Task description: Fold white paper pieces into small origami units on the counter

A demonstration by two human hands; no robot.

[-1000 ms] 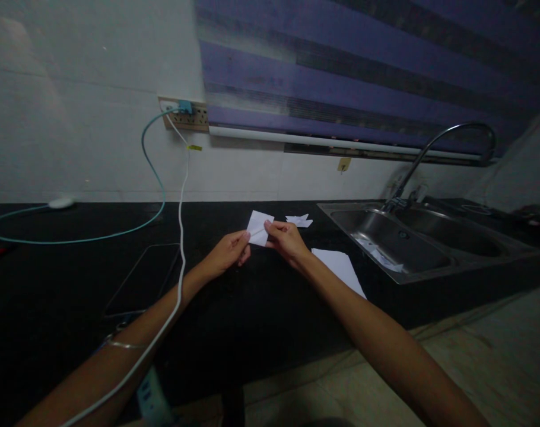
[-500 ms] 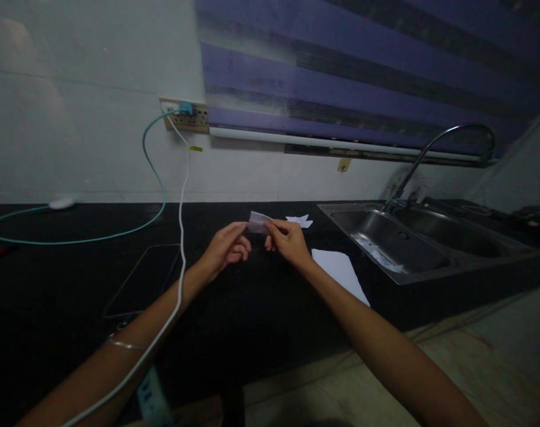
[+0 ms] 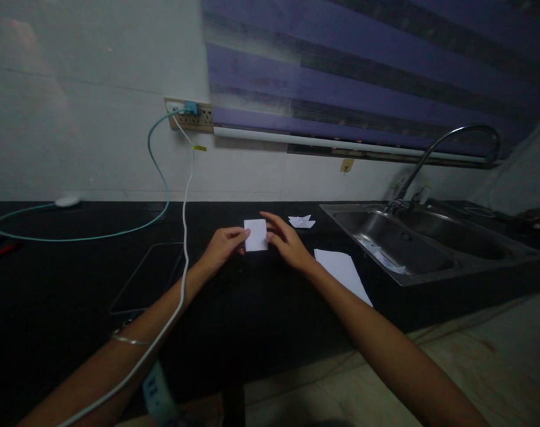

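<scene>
A small white rectangle of folded paper (image 3: 256,235) faces me above the black counter (image 3: 261,308). My left hand (image 3: 223,246) pinches its left edge with thumb and fingertips. My right hand (image 3: 285,240) holds its right edge, thumb against the paper and index finger stretched over the top. I cannot tell whether the paper touches the counter.
A larger white sheet (image 3: 341,270) lies right of my right wrist, with small folded paper pieces (image 3: 302,222) behind it. A steel sink (image 3: 399,243) with a curved tap (image 3: 448,142) is at right. A dark phone (image 3: 149,276) lies at left. White (image 3: 184,237) and teal (image 3: 96,238) cables hang from a wall socket (image 3: 187,115).
The paper was tilted and partly folded between my hands a second ago. It now shows as a flat, neat rectangle, and both hands have lowered slightly toward the counter.
</scene>
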